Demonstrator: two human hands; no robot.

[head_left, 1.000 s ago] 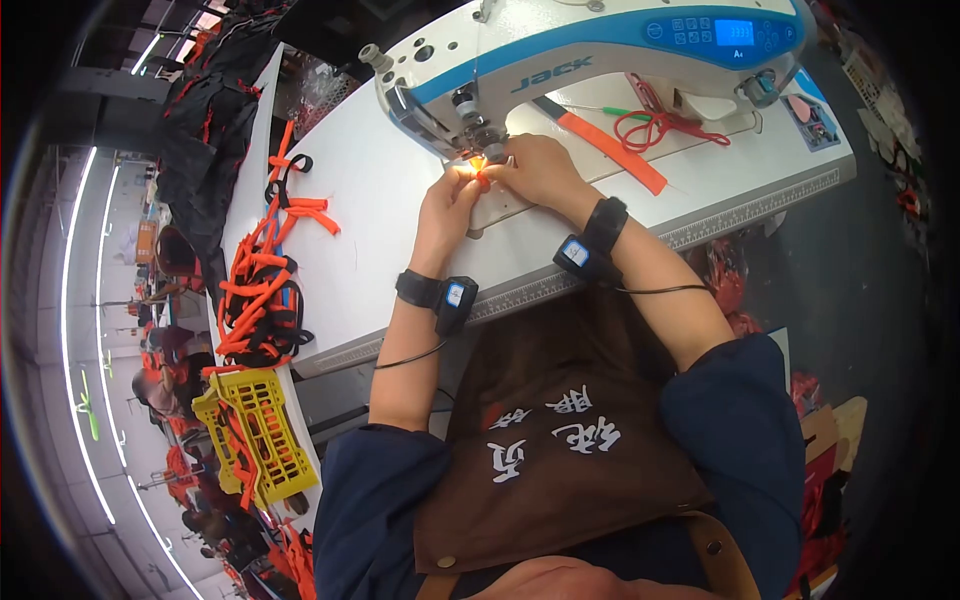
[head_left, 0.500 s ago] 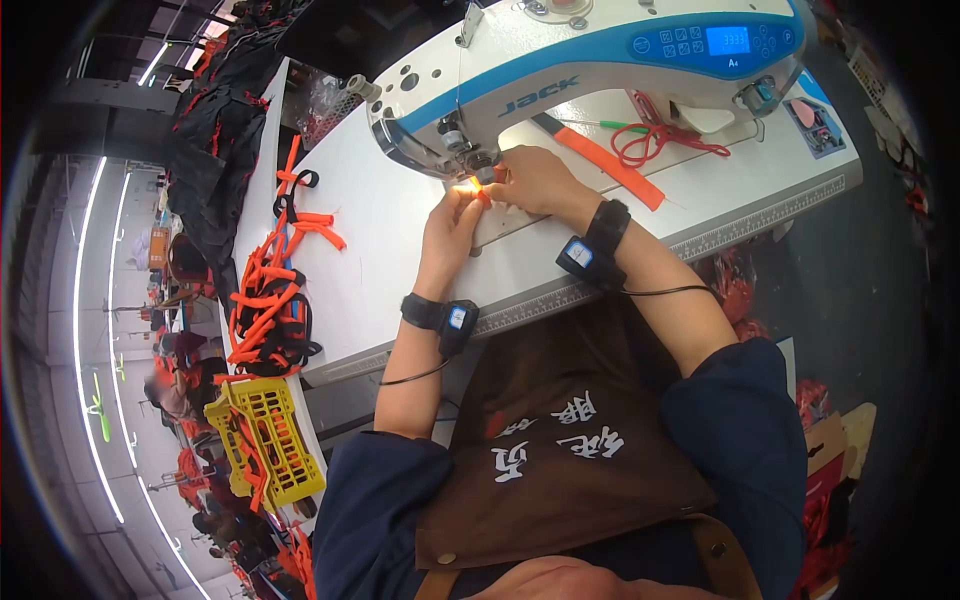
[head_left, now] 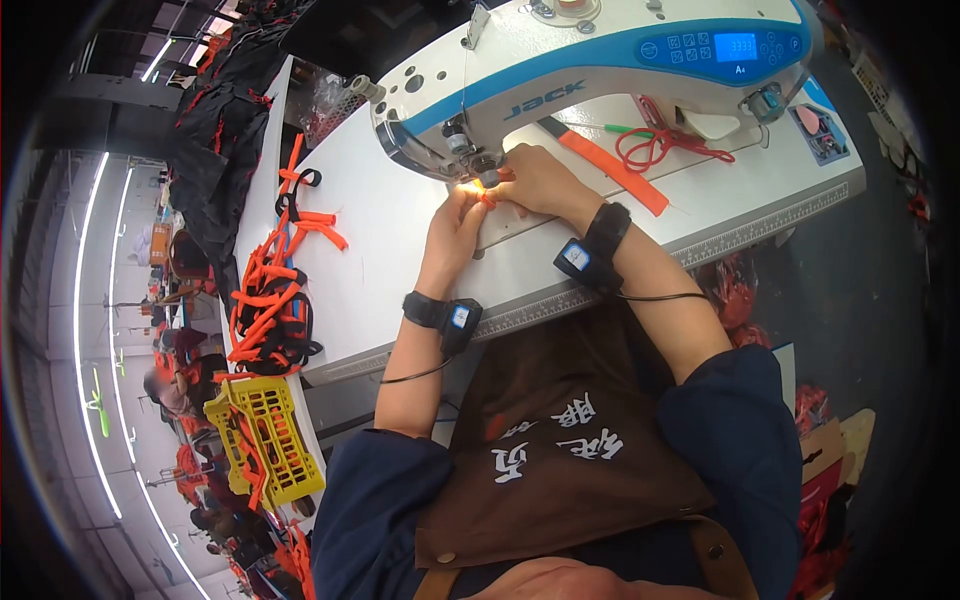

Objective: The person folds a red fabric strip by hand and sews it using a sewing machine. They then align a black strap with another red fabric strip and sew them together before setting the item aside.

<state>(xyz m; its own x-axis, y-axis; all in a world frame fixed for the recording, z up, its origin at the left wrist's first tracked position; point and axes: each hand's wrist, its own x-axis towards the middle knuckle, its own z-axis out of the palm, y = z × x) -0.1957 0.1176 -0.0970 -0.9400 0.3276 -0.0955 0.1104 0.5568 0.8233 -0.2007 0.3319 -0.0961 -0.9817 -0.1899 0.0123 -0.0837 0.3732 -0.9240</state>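
A small orange piece (head_left: 487, 197) lies under the lit needle area of the white and blue sewing machine (head_left: 550, 95). My left hand (head_left: 457, 225) pinches its near left edge, fingertips close to the presser foot. My right hand (head_left: 540, 183) is closed on the same piece from the right, beside the needle. The machine head partly covers the fingertips of both hands. Right of my right hand, an orange strip (head_left: 620, 170) lies on the machine bed, with red-handled scissors (head_left: 655, 148) next to it.
Orange and black straps (head_left: 268, 295) are heaped at the table's left edge. A yellow basket (head_left: 283, 440) holds more orange pieces below them. Dark fabric (head_left: 215, 150) hangs at the upper left. A ruler tape (head_left: 740, 222) runs along the front edge. People sit in the left background.
The view has shifted slightly, moving the machine a little to the right in the picture. Both hands stay at the needle, with the orange piece slightly turned between the fingers.
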